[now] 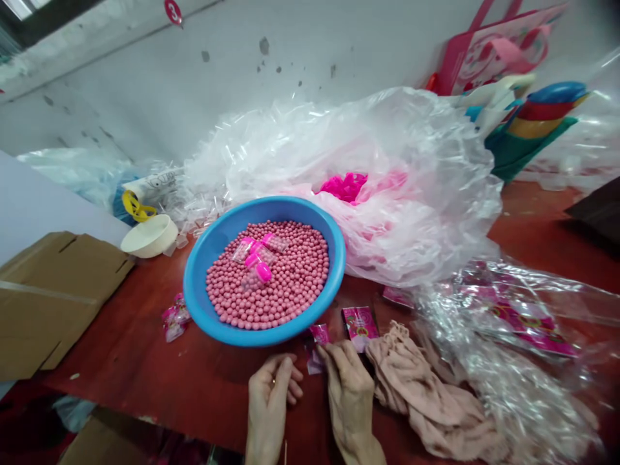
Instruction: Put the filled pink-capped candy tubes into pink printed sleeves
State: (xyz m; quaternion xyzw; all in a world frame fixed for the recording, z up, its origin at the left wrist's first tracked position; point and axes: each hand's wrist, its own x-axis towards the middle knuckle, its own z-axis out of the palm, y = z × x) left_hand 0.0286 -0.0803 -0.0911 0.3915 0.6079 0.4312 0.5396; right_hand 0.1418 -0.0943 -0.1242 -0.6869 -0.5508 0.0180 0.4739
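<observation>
My left hand (275, 392) is at the table's front, below the basin, its fingers loosely curled and apart with nothing visible in them. Beside it, my right hand (349, 386) has its fingertips pinched at a small pink-and-clear plastic packet (320, 334); the grip itself is partly hidden. Another flat pink printed packet (359, 323) lies just beyond the right hand. Behind both hands stands a blue basin (191, 284) full of pink beads (271, 309). Several small clear bottles with bright pink caps (263, 271) lie on the beads.
A crumpled beige cloth (426, 394) and clear plastic wrapping (513, 361) with pink packets lie to the right. A large translucent bag (426, 174) slumps behind the basin. At left are small filled packets (175, 318), a white bowl (150, 237) and a cardboard box (58, 297).
</observation>
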